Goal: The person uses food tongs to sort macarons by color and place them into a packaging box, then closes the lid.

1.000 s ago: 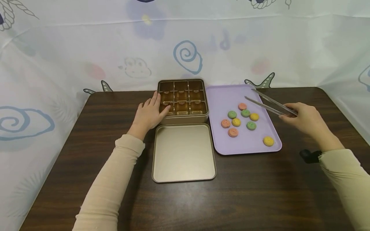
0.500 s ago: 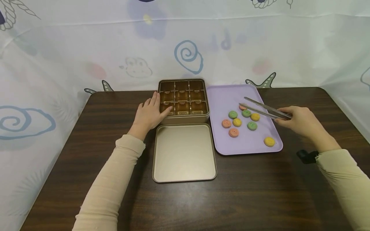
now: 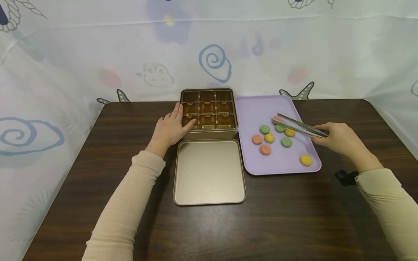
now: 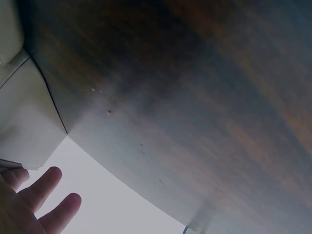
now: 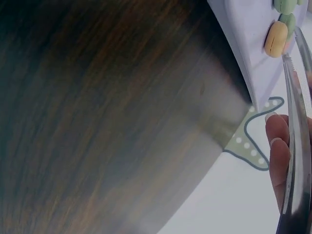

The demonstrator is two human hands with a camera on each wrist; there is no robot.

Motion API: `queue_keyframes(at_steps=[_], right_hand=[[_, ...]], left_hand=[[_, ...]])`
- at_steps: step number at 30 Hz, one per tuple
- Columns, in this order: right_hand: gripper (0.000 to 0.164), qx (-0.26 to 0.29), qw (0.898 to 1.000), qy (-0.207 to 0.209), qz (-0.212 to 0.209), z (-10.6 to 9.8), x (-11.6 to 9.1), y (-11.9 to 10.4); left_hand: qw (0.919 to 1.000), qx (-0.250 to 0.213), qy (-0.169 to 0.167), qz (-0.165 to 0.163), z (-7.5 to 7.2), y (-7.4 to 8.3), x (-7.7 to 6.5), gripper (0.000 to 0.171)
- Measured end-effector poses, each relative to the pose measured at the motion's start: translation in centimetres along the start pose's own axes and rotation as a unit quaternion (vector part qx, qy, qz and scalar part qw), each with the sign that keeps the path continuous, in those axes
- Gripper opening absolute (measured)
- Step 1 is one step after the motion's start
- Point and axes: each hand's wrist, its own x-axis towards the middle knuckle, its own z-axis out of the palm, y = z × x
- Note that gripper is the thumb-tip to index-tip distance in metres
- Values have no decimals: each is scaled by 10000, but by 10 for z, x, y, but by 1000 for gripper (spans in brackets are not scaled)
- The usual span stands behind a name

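My right hand (image 3: 341, 139) grips metal tongs (image 3: 303, 129) at the right of the lilac tray (image 3: 274, 164). Their tips lie on either side of the rearmost pink macaron (image 3: 277, 118). In the right wrist view, the tongs (image 5: 292, 141) reach up past a yellow macaron (image 5: 276, 40). Fingers spread, my left hand (image 3: 168, 128) rests on the left rim of a gold tin (image 3: 210, 135). This tin holds a brown insert with several bare square compartments. Seen from the left wrist, fingertips (image 4: 63, 209) of that hand extend at the lower left.
A flat gold lid (image 3: 209, 174) lies in front of the tin. Several pink, green and yellow macarons are scattered over the tray, one yellow macaron (image 3: 306, 160) near its front right corner. The dark wooden table (image 3: 277, 217) backs onto a printed cloth (image 3: 209, 29).
My right hand has moved left and slightly down, carrying the tongs from the tray's back right to the rear pink macaron. The tips have drawn closer together. My left hand stays on the tin.
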Motion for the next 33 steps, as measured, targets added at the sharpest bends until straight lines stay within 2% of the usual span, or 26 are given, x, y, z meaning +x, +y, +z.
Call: queue_keyframes(at_steps=[23,33], right_hand=[[53,-218,9993,-275,150,-5,6,3],[50,-298,9993,-200,145,-2,5,6]], left_hand=[[9999,-54,-75,-55,-4,2,0,86],[9998,-128,-152,-90,-2,2,-1,86]])
